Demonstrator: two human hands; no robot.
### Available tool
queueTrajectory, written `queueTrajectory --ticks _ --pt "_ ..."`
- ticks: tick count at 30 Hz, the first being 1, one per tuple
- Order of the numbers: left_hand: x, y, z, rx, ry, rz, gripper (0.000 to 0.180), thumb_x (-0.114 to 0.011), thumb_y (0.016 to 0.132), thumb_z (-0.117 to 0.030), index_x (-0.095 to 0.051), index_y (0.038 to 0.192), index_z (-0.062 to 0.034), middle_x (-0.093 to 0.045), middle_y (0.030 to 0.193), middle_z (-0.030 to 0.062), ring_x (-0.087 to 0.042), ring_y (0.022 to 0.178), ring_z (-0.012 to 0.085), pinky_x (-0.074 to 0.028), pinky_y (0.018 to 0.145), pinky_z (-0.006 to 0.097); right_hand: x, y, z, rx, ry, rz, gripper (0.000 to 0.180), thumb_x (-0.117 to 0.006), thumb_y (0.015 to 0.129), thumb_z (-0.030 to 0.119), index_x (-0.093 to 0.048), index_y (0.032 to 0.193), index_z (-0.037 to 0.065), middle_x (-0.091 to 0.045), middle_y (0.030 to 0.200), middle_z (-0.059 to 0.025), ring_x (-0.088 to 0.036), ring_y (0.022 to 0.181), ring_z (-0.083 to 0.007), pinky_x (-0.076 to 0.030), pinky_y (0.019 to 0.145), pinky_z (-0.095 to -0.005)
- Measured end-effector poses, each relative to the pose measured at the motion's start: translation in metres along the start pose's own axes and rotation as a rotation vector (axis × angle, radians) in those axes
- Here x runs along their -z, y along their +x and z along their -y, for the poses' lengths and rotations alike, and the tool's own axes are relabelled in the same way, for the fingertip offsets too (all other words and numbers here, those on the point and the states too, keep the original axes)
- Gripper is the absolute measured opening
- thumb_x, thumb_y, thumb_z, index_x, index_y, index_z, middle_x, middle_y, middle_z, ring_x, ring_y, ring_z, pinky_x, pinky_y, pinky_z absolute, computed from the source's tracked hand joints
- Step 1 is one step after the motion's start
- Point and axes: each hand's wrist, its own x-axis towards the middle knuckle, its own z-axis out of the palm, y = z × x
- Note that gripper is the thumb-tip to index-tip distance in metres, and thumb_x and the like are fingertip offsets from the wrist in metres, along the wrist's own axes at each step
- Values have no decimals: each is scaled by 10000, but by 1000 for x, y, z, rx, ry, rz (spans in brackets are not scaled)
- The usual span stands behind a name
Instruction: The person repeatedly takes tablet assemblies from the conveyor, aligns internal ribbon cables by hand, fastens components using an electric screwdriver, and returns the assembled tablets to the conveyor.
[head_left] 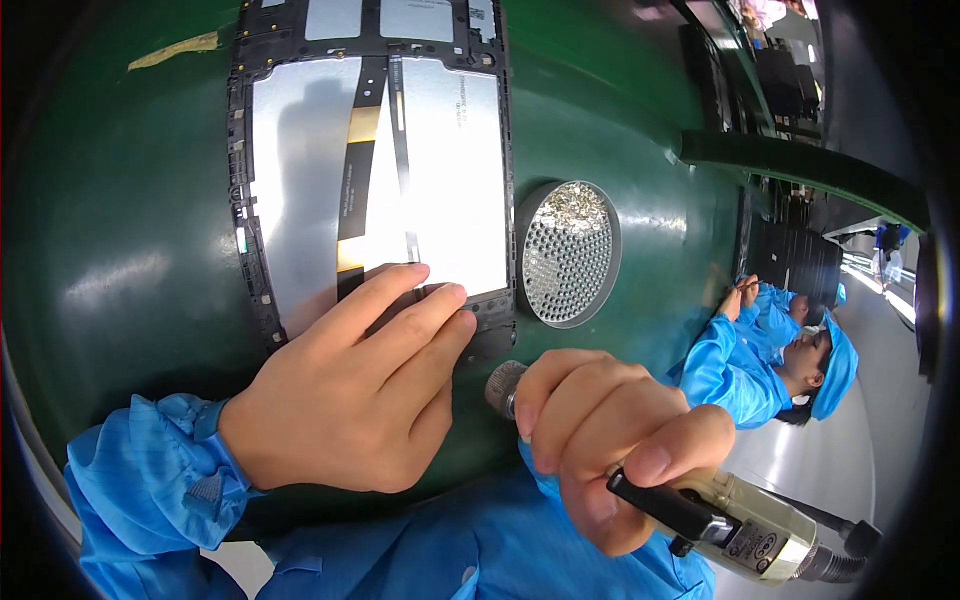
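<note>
A tablet chassis with a black frame and silvery inner plates lies on the green bench. Across it run a black-and-gold flat ribbon cable and a thin dark strip. My left hand rests on the chassis's near end, fingers stretched out over the lower ends of the cable and strip, hiding them. In my right hand is an electric screwdriver, a beige-bodied tool with a black lever and a knurled metal nose. It is held off the bench, its nose pointing left toward the chassis's near right corner.
Right of the chassis sits a round metal dish with many holes and small screws heaped at its far side. A yellowish tape scrap is stuck at the far left. Co-workers in blue sit to the right, beneath a green rail.
</note>
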Motion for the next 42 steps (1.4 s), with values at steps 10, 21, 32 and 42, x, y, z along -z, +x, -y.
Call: queueTrajectory --ticks 10,21,32,42 --pt "-3 -4 -3 15 32 -58 45 -677 687 -15 -671 696 28 -667 920 199 -631 980 343 -486 911 513 0 0 -5 -30 -9 57 316 -574 780 11 -414 1045 73 -498 643 -45 -506 516 -174 -436 531 -357" --pt "4 -5 -3 -15 48 -33 90 -671 685 -51 -682 722 30 -662 926 201 -630 978 341 -482 916 506 -4 0 -7 17 -34 45 315 -591 776 23 -419 1037 63 -496 635 -40 -501 513 -172 -435 544 -369" --pt "15 -1 -5 -70 146 20 148 -676 695 -72 -676 806 26 -630 970 170 -592 998 312 -448 938 486 60 7 16 149 -166 -209 329 -577 800 101 -477 1113 78 -467 631 -45 -467 549 -171 -400 601 -369" --pt "9 1 -9 -58 126 62 141 -734 709 -68 -658 732 49 -643 907 175 -610 996 341 -481 922 515 106 -14 -10 144 -114 -457 333 -610 784 56 -485 1093 38 -477 620 -61 -488 559 -191 -425 628 -382"
